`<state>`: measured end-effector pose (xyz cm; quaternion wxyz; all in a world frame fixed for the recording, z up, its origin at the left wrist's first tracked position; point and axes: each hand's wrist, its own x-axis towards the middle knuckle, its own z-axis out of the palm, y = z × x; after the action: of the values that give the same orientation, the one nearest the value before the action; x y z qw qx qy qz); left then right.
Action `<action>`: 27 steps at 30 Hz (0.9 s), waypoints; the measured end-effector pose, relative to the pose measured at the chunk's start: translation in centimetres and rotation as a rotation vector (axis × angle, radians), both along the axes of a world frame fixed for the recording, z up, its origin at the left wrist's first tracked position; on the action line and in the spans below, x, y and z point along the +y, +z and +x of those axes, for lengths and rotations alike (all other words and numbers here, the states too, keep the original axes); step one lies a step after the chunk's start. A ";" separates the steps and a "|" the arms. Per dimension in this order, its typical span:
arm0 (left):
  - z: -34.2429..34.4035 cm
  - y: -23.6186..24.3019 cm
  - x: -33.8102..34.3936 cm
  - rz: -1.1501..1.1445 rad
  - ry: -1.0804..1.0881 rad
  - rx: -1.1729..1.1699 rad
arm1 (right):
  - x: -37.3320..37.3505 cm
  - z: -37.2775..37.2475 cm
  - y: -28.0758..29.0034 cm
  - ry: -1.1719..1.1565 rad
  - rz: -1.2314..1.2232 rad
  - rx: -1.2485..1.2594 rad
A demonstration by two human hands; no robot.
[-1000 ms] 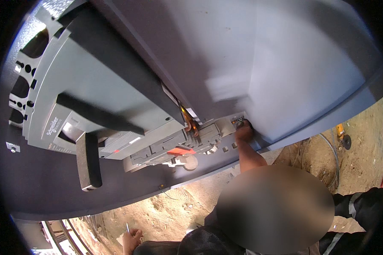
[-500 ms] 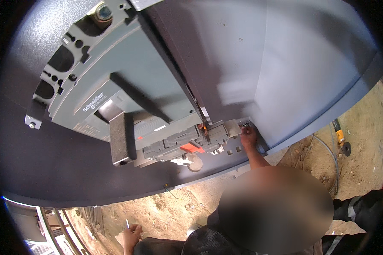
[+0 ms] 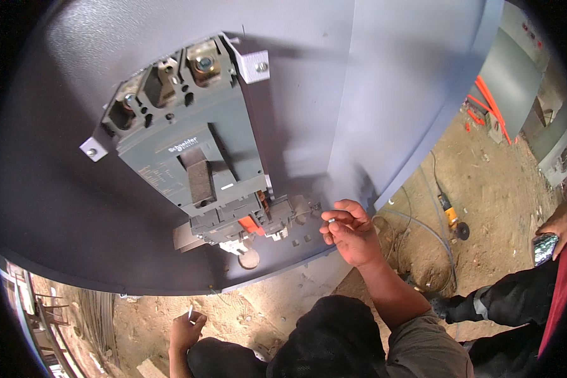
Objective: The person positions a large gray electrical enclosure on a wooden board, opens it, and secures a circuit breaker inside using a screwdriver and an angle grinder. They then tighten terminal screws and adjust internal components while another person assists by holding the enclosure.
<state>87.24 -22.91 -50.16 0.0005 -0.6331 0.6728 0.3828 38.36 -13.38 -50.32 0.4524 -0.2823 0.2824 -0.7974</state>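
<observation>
My right hand [image 3: 356, 236] is raised near the lower end of the breaker assembly, clear of it. Its thumb and fingers pinch a small silvery metal piece [image 3: 332, 220], too small to identify. Low at the left, beside my dark-clad knee, my left hand [image 3: 187, 331] holds a thin white stick [image 3: 190, 312] between its fingers. A large grey circuit breaker [image 3: 151, 167] with a black toggle handle [image 3: 201, 183] is mounted in the dark grey metal enclosure [image 3: 75, 233]. Below its body sit dark grey modules with an orange-red part [image 3: 251, 225].
A yellow angle grinder [image 3: 448, 211] lies on sandy ground at the right, near a grey cable [image 3: 435, 234]. Another person's hand [image 3: 557, 228] holds a shiny dark object [image 3: 545, 249] at the far right. Orange strips [image 3: 494, 110] lie at upper right. Metal bars stand lower left.
My right hand has drawn back from the enclosure's lower corner and now shows the small metal piece. The view has shifted, bringing the other person's hand into sight. My left hand still holds the stick.
</observation>
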 end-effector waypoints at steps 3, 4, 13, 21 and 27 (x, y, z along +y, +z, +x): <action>-2.2 1.7 0.0 0.037 -0.030 0.129 | 0.2 0.4 2.2 0.003 -0.014 -0.007; -3.0 2.8 0.1 0.038 -0.047 0.174 | 0.1 0.5 2.8 0.028 -0.037 -0.036; -12.5 12.1 -0.5 -0.146 -0.650 0.103 | -2.4 3.6 7.7 0.192 -0.191 -0.274; -17.9 5.4 -1.5 -0.047 -1.170 0.038 | -4.9 3.6 15.3 0.075 -0.391 -0.250; -15.5 -2.7 0.4 0.227 -1.334 -0.135 | -3.5 1.5 19.6 0.017 -0.718 -0.098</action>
<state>71.72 -22.53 -52.91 0.3451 -0.1012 0.8733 0.3285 39.84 -16.92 -30.74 0.3439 -0.3871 -0.0397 -0.8546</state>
